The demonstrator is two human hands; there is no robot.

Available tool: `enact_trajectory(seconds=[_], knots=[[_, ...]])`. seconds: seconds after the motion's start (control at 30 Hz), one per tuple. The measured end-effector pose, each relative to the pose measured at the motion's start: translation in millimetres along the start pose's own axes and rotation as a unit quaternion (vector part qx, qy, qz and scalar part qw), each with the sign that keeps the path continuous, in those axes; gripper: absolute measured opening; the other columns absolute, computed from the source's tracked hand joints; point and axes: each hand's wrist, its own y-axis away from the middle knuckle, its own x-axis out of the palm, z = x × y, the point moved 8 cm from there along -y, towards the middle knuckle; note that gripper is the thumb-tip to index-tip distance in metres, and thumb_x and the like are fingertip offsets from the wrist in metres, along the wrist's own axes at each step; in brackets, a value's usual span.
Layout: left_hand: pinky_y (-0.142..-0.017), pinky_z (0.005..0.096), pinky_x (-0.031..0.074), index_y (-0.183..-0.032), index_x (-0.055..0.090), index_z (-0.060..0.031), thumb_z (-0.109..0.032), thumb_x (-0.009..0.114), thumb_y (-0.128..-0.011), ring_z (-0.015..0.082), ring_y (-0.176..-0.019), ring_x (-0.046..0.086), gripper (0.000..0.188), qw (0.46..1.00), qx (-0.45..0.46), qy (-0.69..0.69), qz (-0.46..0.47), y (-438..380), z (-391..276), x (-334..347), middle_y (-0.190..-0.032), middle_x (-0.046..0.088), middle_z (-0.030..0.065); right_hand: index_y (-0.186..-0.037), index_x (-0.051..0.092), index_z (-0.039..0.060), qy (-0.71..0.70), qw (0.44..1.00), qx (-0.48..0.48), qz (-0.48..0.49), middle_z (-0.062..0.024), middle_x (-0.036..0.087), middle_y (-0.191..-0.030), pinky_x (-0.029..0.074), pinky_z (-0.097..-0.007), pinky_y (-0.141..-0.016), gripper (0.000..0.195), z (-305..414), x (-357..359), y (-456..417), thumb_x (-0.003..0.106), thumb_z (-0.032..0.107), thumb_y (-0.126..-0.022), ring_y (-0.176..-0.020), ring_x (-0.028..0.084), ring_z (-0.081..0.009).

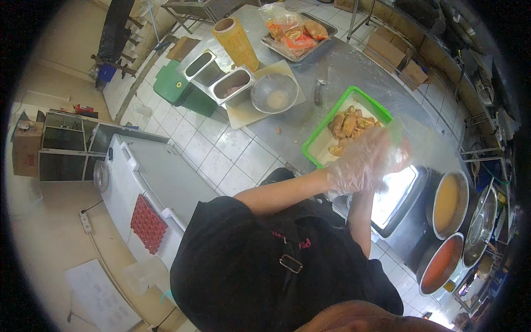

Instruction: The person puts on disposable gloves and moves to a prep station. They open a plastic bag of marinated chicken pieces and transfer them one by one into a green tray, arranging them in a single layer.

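My left hand [363,159], in a clear plastic glove, is over the near right side of a green-rimmed tray [350,93]. Marinated raw meat pieces, likely chicken, [350,122] lie in this tray. Close against the left hand is my right hand [401,154], partly hidden and blurred. A sheet or bag of clear plastic [431,143] stretches out to the right from the hands, smeared by motion. The right fingers appear closed on it; the left fingers' grip is not clear. Below the hands, a shiny metal tray [394,195] reflects bright light.
A kitchen knife [321,81] lies on the steel table [290,133]. Behind stand a clear bowl [274,93], metal containers [232,88], a film roll [236,43] and a tray of bagged meat [296,35]. Bowls of yellowish [450,203] and orange-red liquid [440,263] stand right.
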Motion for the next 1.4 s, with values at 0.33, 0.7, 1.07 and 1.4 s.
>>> enact_trajectory(seconds=[0.33,0.7,1.07,1.4], knots=[[-0.105,0.0479,0.046,-0.132,0.062,-0.0023,-0.032,0.055,-0.104,0.0399,-0.121,0.058,0.041,0.915,-0.252,0.259,-0.181,8,117,-99,-0.128,0.062,0.0216,-0.159,0.036,0.0106,0.213,0.972,0.101,0.021,-0.0097,0.043,-0.157,0.033,-0.0471,-0.120,0.075,-51,111,-39,0.060,0.053,-0.102,-0.145,0.041,-0.0273],[-0.094,0.0481,0.052,-0.127,0.064,-0.0029,-0.014,0.068,-0.088,0.0422,-0.109,0.063,0.041,0.984,-0.130,0.073,-0.101,-63,247,-92,-0.124,0.064,0.0234,-0.154,0.047,0.0108,0.341,0.939,0.032,0.014,-0.0048,0.055,-0.143,0.044,-0.0369,-0.108,0.064,-81,208,-154,0.066,0.042,-0.101,-0.130,0.053,-0.0201],[-0.090,0.0462,0.053,-0.132,0.058,-0.0011,-0.045,0.077,-0.083,0.0400,-0.099,0.066,0.069,0.870,-0.362,-0.127,-0.311,-64,417,-176,-0.117,0.063,0.0290,-0.145,0.056,0.0082,0.326,0.943,0.006,-0.062,-0.0118,0.056,-0.147,0.051,-0.0369,-0.100,0.050,-96,193,-276,0.066,0.032,-0.102,-0.123,0.060,-0.0251],[-0.102,0.0435,0.047,-0.140,0.047,0.0048,-0.028,0.060,-0.097,0.0355,-0.119,0.060,0.056,0.759,-0.540,0.126,-0.342,17,534,-91,-0.135,0.057,0.0240,-0.142,0.055,0.0028,0.531,0.833,-0.124,0.092,-0.0119,0.059,-0.144,0.053,-0.0370,-0.102,0.048,-70,273,-336,0.066,0.027,-0.102,-0.130,0.058,-0.0228]])
